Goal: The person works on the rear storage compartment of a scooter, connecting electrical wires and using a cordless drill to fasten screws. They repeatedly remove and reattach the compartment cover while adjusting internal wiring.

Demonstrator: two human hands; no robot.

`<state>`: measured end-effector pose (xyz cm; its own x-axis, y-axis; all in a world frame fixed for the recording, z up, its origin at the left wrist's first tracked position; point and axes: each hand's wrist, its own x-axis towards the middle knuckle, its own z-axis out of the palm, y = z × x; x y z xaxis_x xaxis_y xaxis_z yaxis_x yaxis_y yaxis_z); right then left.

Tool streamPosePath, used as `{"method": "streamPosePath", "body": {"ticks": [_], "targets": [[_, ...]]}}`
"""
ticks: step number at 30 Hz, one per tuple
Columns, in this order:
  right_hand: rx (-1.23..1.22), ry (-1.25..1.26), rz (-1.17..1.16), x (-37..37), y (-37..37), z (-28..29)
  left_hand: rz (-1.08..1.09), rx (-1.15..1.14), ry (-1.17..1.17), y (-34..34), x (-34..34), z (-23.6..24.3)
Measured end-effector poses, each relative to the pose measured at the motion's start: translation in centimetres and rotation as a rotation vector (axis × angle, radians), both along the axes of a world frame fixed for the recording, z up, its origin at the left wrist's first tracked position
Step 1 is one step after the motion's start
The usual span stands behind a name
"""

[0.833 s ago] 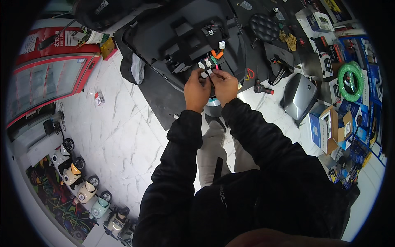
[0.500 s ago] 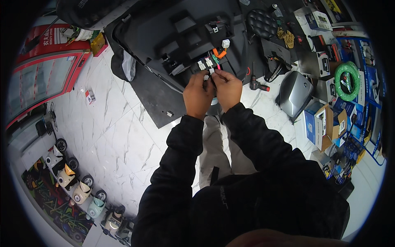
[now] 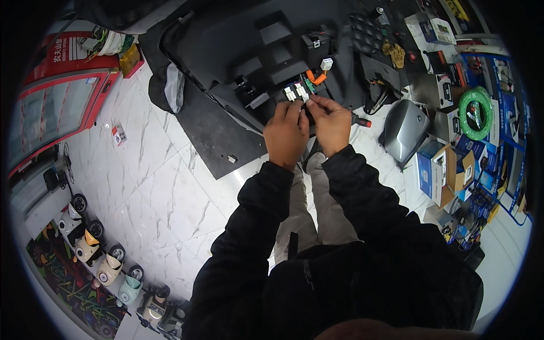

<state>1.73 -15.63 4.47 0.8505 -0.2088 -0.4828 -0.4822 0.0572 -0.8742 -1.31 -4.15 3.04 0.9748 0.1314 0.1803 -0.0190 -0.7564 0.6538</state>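
Both my hands meet at the near edge of a large black plastic panel (image 3: 226,51) with moulded recesses. My left hand (image 3: 287,135) is closed, its fingertips pinching a small white wire connector mostly hidden behind them. Close beside it, my right hand (image 3: 334,126) pinches a white plastic connector (image 3: 306,97) between thumb and fingers. Just beyond the fingertips sit more white connectors (image 3: 290,93) on wires. An orange cable (image 3: 315,78) loops out of the panel near a green piece (image 3: 309,84). Another white plug (image 3: 327,63) stands by that loop.
A red-handled tool (image 3: 361,120) lies partly hidden right of my hands. A silver-grey case (image 3: 406,131), an open cardboard box (image 3: 447,173) and a green hose coil (image 3: 476,113) are on the right. To the left are a red glass-door fridge (image 3: 71,107) and several small scooters (image 3: 107,269).
The panel and both hands appear shifted a little to the right in the picture. The fingers stay together at the white connectors, and the right hand now covers more of the red-handled tool.
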Motion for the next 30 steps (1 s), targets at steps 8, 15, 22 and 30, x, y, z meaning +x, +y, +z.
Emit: {"method": "streamPosePath", "body": {"ticks": [8,15,22,30], "targets": [[-0.161,-0.037,0.247,0.6,-2.0,-0.6,0.025,0.102,-0.045,-0.6,0.1,-0.4],[-0.473,-0.318,0.406,0.6,-2.7,-0.8,0.036,0.131,-0.155,-0.6,0.5,-1.1],[-0.653,-0.594,0.455,1.0,-3.7,-1.9,0.056,0.171,-0.194,-0.7,0.6,-1.6],[-0.847,-0.764,0.596,1.7,-4.4,-1.5,0.039,0.192,-0.182,-0.6,0.6,-1.4]]}}
